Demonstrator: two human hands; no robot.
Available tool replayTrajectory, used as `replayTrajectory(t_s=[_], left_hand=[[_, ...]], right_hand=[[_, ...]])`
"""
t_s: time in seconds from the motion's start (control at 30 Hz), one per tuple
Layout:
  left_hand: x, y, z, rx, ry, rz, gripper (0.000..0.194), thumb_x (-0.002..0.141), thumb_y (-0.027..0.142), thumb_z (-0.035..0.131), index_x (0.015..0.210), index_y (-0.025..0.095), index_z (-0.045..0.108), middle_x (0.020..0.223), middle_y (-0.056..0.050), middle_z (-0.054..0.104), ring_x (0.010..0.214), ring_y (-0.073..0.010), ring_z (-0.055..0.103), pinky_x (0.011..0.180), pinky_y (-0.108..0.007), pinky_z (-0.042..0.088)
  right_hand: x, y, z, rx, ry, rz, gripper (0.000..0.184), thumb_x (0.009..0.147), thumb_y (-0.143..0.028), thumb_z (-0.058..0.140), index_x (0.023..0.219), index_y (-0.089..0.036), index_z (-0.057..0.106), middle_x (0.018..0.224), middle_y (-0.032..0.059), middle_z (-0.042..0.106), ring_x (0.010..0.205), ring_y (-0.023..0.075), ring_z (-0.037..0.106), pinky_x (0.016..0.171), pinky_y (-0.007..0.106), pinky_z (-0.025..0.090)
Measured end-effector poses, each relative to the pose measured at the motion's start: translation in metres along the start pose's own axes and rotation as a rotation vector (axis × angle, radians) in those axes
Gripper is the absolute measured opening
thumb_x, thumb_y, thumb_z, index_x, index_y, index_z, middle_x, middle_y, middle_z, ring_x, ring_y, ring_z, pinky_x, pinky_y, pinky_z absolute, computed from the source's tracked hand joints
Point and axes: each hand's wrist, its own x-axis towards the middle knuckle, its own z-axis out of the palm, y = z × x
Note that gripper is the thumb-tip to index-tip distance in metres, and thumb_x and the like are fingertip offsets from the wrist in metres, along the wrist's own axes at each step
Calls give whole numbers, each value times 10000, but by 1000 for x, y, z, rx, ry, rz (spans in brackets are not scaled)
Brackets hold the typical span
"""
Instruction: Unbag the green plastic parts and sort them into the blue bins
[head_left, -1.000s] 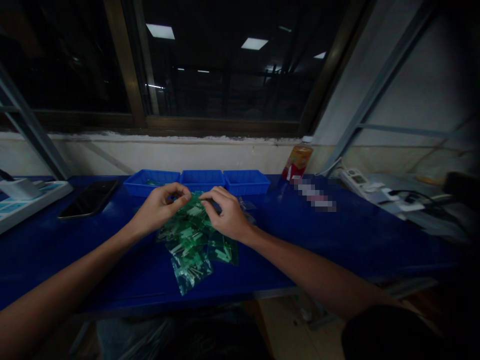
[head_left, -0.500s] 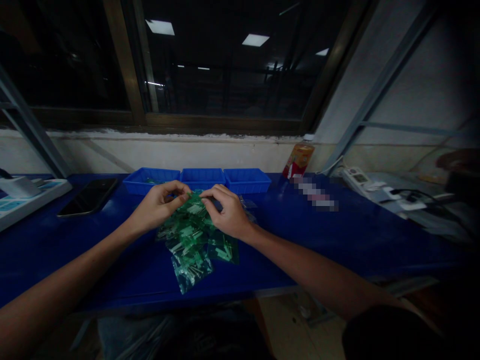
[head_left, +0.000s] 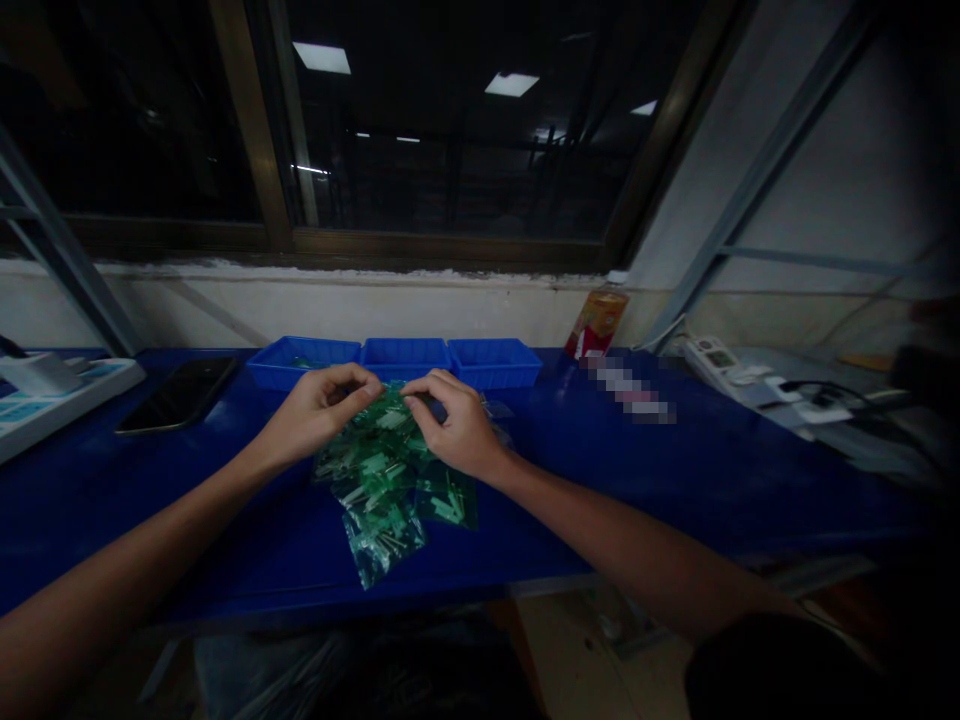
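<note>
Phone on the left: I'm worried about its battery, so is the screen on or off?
Off, as far as it shows: the phone lies flat, its glossy upper side dark, with nothing lit.

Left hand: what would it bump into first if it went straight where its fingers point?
Probably the bare right hand, just across a small gap, though green see-through plastic bags underneath might brush it first; depth is unclear.

Black smartphone flat on blue tabletop, beside white power strip. Red-orange bottle near wall, below dark window. Black cable, white plugs far right.
</note>
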Motion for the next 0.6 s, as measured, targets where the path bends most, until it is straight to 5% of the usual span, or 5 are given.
replayTrajectory(t_s=[0.6], left_hand=[[1,-5,-1,22,9,62,226,785,348,523,859,144,586,806,-36,621,726,-147,562,656,-256,428]], right_hand=[[0,4,4,91,33,133,85,775,-168,500,776,-181,584,734,8,590,703,124,547,632,267,428]])
